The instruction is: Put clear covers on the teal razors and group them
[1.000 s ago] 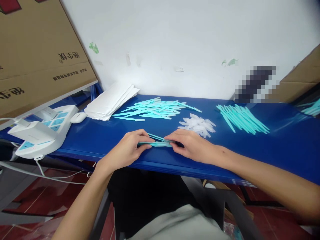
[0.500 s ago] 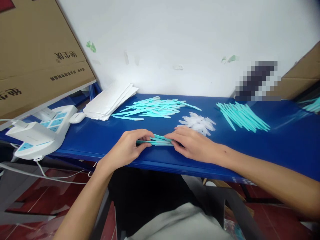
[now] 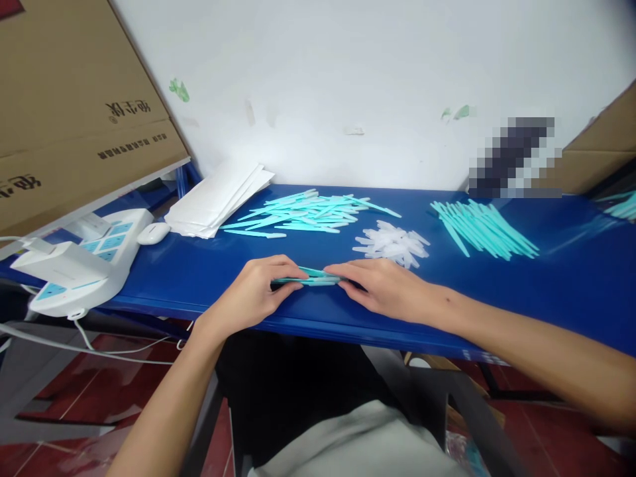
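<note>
My left hand (image 3: 261,288) pinches one end of a small bunch of thin turquoise eyebrow razors (image 3: 318,281) near the table's front edge. At the bunch's other end, the fingers of my right hand (image 3: 385,283) are closed on it. Fingers hide both ends of the bunch. Just beyond my right hand lies a heap of small translucent white caps (image 3: 392,243). Farther back, a loose pile of turquoise razors with whitish tips (image 3: 308,212) is spread out. To the right, more turquoise razors (image 3: 484,230) lie side by side in a row.
The blue table (image 3: 497,298) meets a white wall (image 3: 318,86). White paper sheets or envelopes (image 3: 213,202) lie at the back left, near a white mouse (image 3: 154,233) and a power strip (image 3: 119,245) with chargers. Cardboard boxes (image 3: 64,99) flank the table; a pixelated patch covers something at right.
Both hands stay at the bunch. The razors between them now lie closer together, and my right fingers have shifted slightly left and lower, showing more of the white caps.
</note>
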The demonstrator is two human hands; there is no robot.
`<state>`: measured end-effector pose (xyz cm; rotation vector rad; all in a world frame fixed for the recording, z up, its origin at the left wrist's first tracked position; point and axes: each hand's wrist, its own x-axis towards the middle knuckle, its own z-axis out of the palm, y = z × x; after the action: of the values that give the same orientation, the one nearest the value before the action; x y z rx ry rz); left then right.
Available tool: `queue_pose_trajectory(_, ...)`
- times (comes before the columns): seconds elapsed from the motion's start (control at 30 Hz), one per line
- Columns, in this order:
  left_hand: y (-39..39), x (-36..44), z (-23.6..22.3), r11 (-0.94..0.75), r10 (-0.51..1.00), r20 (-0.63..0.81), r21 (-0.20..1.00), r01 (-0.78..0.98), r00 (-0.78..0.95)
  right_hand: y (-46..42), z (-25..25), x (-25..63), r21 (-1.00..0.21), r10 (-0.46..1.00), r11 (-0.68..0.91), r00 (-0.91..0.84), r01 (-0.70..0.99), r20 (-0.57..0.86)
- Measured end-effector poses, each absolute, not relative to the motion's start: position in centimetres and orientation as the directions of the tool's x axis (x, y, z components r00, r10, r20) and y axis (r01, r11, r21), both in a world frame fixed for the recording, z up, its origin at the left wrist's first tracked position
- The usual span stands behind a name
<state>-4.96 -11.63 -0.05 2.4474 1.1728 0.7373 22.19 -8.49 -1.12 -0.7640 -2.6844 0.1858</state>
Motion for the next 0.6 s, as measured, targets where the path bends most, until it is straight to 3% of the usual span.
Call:
queue_pose_trajectory(0.2, -11.57, -4.96, -0.11, -0.634, 0.773, 0.323, 0.436, 0.638, 0.547, -8.17, -1.58, 22.24, -0.26, 0.521, 0.853, -0.767, 0.452, 0.374)
queue_pose_trajectory(0.37, -11.69, -4.77, -0.01, -0.62, 0.784, 0.348, 0.493, 0.611, 0.515, -7.77, -1.72, 22.33, -0.392, 0.53, 0.836, -0.748, 0.383, 0.4)
queue_pose_trajectory(0.6, -11.87, -4.79, 0.12, -0.625, 0.781, 0.38, 0.48, 0.616, 0.496, -7.61, -1.51, 22.41, -0.452, 0.514, 0.831, -0.761, 0.325, 0.397)
